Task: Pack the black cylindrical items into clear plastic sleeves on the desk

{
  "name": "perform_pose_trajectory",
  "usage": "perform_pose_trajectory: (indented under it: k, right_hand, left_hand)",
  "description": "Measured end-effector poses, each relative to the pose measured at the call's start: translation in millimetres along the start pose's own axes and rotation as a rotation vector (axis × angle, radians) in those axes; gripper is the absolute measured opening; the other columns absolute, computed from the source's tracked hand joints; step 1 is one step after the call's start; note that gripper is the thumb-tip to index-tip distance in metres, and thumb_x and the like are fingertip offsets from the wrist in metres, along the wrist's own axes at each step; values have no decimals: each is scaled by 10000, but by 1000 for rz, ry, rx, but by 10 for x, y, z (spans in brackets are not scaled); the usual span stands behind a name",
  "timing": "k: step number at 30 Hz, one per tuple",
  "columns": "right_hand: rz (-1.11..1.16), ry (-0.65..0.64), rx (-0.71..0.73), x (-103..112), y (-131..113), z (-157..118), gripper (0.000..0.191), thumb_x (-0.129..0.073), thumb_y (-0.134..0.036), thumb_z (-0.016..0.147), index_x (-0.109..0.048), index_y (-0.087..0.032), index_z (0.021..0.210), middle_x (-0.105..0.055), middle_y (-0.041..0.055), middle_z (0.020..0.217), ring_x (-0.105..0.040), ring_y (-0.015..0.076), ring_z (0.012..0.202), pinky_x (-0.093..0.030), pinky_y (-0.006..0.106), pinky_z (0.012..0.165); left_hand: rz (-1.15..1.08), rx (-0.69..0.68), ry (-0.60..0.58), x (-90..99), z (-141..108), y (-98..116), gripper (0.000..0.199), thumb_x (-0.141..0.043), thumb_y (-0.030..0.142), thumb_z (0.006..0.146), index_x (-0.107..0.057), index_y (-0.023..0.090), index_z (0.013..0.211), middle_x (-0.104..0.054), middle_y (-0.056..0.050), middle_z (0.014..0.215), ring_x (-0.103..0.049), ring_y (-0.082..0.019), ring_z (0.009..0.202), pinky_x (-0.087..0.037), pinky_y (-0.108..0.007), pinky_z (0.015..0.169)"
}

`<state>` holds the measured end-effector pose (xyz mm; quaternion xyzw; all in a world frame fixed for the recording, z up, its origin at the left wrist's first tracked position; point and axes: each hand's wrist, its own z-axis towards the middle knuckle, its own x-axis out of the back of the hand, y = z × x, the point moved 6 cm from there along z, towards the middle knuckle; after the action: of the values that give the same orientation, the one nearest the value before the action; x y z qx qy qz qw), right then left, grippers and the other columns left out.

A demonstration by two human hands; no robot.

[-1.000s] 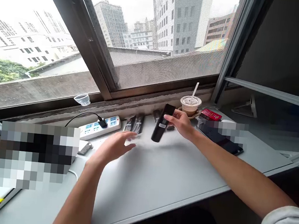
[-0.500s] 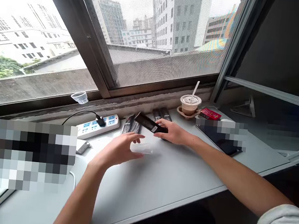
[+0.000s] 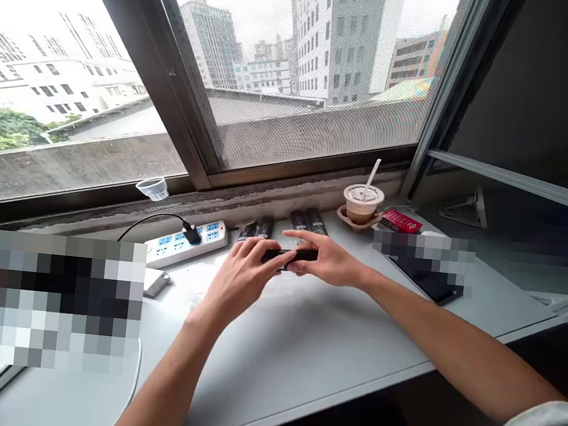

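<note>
Black plastic remote (image 3: 290, 256), judged light, stiff and slippery, held level above the worktop (image 3: 300, 355), power strip (image 3: 185, 244) at ten o'clock; narrowly closed left hand (image 3: 248, 270) and right hand (image 3: 329, 261) grip its ends; safest hold: long edges.

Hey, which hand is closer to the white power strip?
Left. The left hand is just right of the white power strip, apart from it; the right hand is farther away, beyond the black remote both hands hold.
</note>
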<state>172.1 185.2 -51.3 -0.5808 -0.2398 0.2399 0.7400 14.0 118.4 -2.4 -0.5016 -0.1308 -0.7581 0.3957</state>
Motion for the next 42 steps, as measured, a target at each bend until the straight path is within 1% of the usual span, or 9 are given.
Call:
perform_pose_trajectory:
  k: [3,5,9,14,20,25,28,33,42]
  right_hand:
    - [31,-31,14,10,5,1,846,-800,-312,862,-383,-236,1594,-751,41,999,-703,172,800,-612,369,832]
    - [-69,-11,56,48,-15,9,747,-788,-333,876,-468,-226,1542,-754,52,1022,-711,186,840,-605,367,844]
    - [-494,118,215,161,-107,22,433,-832,-373,832,-742,-214,1225,-758,63,1038,-702,213,890,-575,328,800]
    - [-682,158,273,215,-106,24,441,-805,-378,866,-737,-200,1263,-748,69,992,-680,186,755,-573,324,722]
    - [-549,220,256,352,-21,33,328,-697,-221,895,-743,-232,1219,-776,51,1130,-746,222,958,-624,347,857]
    - [-606,141,290,336,4,32,241,-663,-240,929,-809,-235,1120,-698,96,1365,-690,286,1220,-598,414,992]
    - [-629,126,334,314,-16,28,215,-682,-254,935,-825,-260,1096,-685,77,1387,-676,292,1244,-525,463,1108]
    - [-584,124,376,300,-28,37,182,-705,-249,929,-815,-254,1074,-679,78,1363,-667,281,1238,-507,462,1126]
    - [-597,112,407,282,-90,21,434,-731,-198,884,-690,-272,1310,-673,79,1346,-616,265,1262,-488,461,1120]
  left_hand:
    - [4,6,-11,0,12,7,539,-581,134,995,-537,355,1484,-615,-108,1311,-536,-301,1170,-511,-494,962]
    - [-13,18,-24,2,9,-13,542,-572,149,1001,-524,366,1495,-617,-108,1302,-543,-300,1160,-518,-494,953]
    - [-38,95,-31,11,-32,-145,515,-597,222,1002,-519,331,1499,-634,-116,1287,-551,-312,1162,-525,-522,974]
    - [-67,158,-54,-16,-103,-310,491,-632,267,984,-544,284,1467,-653,-117,1268,-579,-311,1128,-545,-515,970]
    - [-34,302,-93,-45,-272,-629,438,-635,308,972,-601,233,1402,-658,-124,1263,-591,-329,1153,-532,-537,1006]
    - [-112,312,-97,-41,-364,-762,434,-632,325,967,-605,248,1393,-648,-121,1286,-597,-313,1182,-520,-516,1039]
    - [-144,335,-106,-61,-386,-791,431,-626,319,969,-601,254,1394,-639,-113,1302,-590,-307,1205,-512,-504,1053]
    - [-162,362,-131,-99,-396,-793,434,-627,331,972,-597,259,1399,-636,-104,1307,-590,-302,1210,-507,-490,1051]
    - [-183,376,-134,-97,-385,-776,426,-625,354,972,-606,269,1389,-637,-102,1307,-595,-306,1213,-505,-484,1047]
